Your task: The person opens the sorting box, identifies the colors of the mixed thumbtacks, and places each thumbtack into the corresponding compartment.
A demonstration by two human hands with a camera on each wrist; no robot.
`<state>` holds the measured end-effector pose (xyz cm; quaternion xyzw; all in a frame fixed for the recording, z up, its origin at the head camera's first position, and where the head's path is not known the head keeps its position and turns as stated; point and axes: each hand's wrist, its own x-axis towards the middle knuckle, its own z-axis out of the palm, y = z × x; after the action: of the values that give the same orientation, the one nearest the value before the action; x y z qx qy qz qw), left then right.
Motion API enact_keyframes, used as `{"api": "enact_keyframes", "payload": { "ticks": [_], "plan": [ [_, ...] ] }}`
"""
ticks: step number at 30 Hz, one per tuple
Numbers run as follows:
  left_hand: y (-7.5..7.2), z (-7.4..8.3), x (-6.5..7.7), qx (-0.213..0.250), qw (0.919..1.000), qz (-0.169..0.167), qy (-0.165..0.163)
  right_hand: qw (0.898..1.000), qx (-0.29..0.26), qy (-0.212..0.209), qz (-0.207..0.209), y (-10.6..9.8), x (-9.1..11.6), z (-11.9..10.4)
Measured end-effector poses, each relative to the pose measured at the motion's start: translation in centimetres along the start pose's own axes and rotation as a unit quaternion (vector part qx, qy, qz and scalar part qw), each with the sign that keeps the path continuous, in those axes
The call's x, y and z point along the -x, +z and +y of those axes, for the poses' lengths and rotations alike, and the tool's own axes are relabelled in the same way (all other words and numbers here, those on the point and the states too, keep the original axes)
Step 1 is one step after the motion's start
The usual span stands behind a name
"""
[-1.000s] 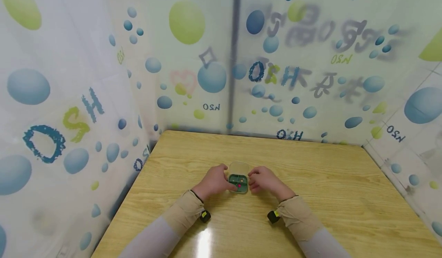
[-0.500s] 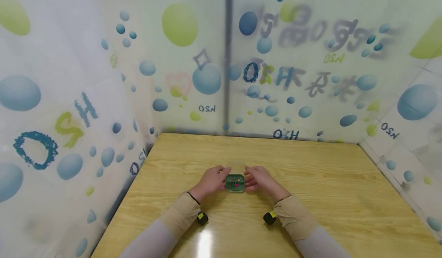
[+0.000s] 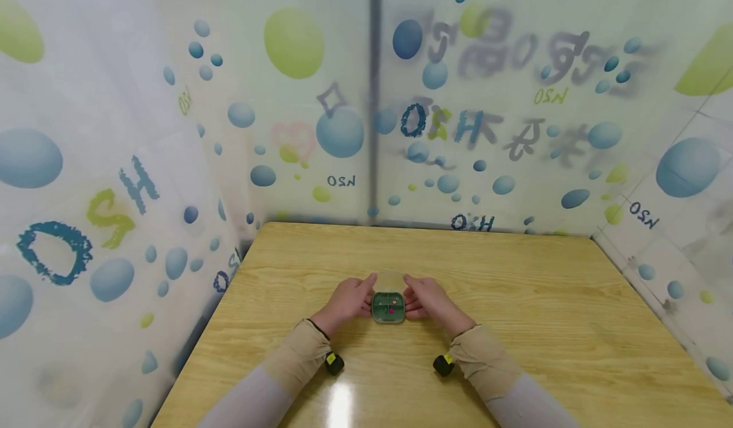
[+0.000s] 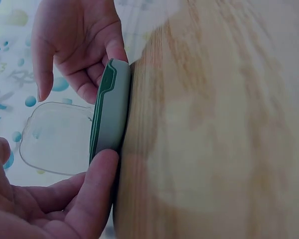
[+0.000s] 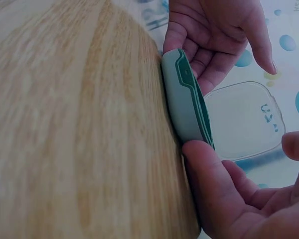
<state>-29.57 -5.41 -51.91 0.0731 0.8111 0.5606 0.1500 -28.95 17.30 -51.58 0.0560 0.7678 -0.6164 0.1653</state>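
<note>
A small green pill box (image 3: 388, 317) lies on the table with its inside divided into compartments. Its see-through lid (image 5: 244, 119) stands raised at the far side. Inside the box are a pink piece (image 3: 391, 311) and a tiny orange-yellow one (image 3: 394, 303). My left hand (image 3: 347, 302) is at the left side of the box, its lower fingers touching the wall and its thumb raised clear of the lid. My right hand (image 3: 431, 301) mirrors it on the right, fingers against the wall, thumb apart. Neither thumb touches the box.
The wooden table (image 3: 515, 288) extends around the box on all sides. Patterned sheeting (image 3: 298, 129) hangs behind and at both sides of it. Each wrist wears a small black camera, one of them the left camera (image 3: 335, 363).
My left thumb has come off the box's front and risen beside the lid. My right fingers have closed in to touch the right wall. The head view has shifted slightly.
</note>
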Motion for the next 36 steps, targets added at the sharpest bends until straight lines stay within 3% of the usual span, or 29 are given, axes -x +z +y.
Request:
{"api": "enact_keyframes", "payload": {
  "ticks": [11,28,36],
  "plan": [
    [0.06,0.12,-0.14,-0.006,0.9997,0.011,-0.020,1.000,0.011,-0.015,0.007,0.49,-0.01,-0.02],
    [0.15,0.08,-0.15,0.004,0.9999,0.013,-0.008,1.000,-0.008,-0.013,0.009,0.63,0.29,-0.11],
    [-0.11,0.13,-0.03,-0.061,0.9981,0.002,0.000,0.999,0.030,-0.024,0.020,0.80,-0.03,0.05]
  ]
}}
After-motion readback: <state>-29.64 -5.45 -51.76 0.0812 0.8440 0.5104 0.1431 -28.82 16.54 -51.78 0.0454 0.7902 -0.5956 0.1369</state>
